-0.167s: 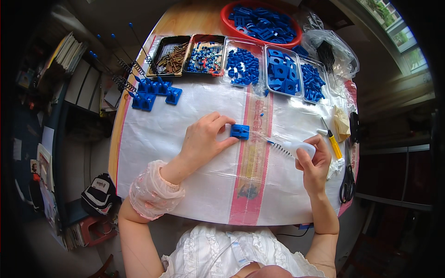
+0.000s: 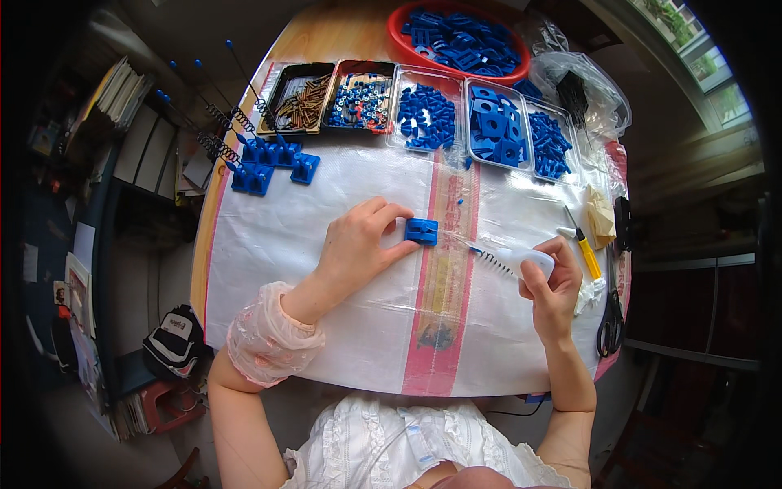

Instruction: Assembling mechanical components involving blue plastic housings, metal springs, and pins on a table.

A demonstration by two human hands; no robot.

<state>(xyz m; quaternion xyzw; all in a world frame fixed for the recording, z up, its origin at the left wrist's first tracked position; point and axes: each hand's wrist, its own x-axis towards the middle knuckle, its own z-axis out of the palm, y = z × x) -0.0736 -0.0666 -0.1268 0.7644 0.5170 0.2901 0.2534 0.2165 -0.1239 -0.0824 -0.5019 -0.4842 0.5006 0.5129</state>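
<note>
My left hand (image 2: 358,240) has the thumb and index finger curled against the left side of a small blue plastic block (image 2: 421,232), pinching it on the table sheet. To its right, my right hand (image 2: 554,285) grips a rounded white bottle-like object (image 2: 538,265). A dark coil spring (image 2: 495,261) with a blue end reaches from beside that object toward the block; whether my right fingers also hold the spring is hidden. A tiny blue piece (image 2: 460,201) lies beyond the block.
Trays hold brass-coloured screws (image 2: 305,102), nuts (image 2: 356,102) and small blue parts (image 2: 426,114). Behind them stands a red basin (image 2: 396,28) of blue pieces. Blue bases with springs and rods (image 2: 257,159) stand far left. A yellow-handled screwdriver (image 2: 588,257) and black scissors (image 2: 609,330) lie right.
</note>
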